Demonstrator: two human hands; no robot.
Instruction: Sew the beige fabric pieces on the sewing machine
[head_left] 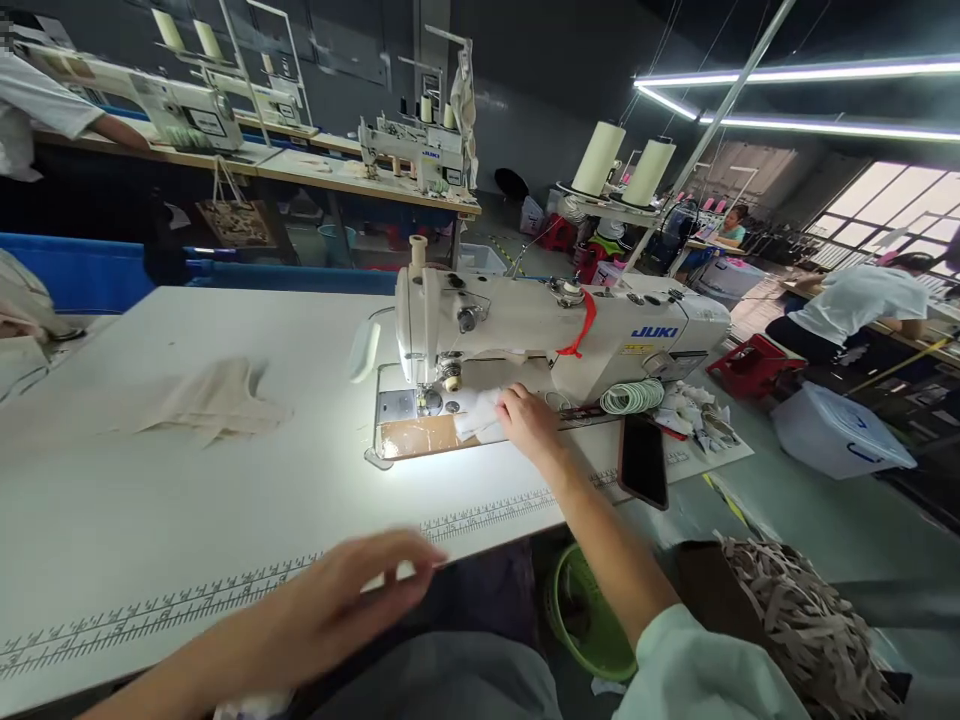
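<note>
My right hand is closed on a small piece of white fabric. It rests on the bed of the white sewing machine, to the right of the needle and presser foot. My left hand is over the table's front edge, smeared by motion. Its fingers are stretched forward with a gap by the thumb, and I see nothing held in them. Thin cream fabric pieces, blurred, are over the left part of the white tabletop.
A phone, a coil of pale green cord and fabric scraps lie right of the machine. Below are a green basket and a box of fabric strips. Co-workers sit around; one sleeve shows far left.
</note>
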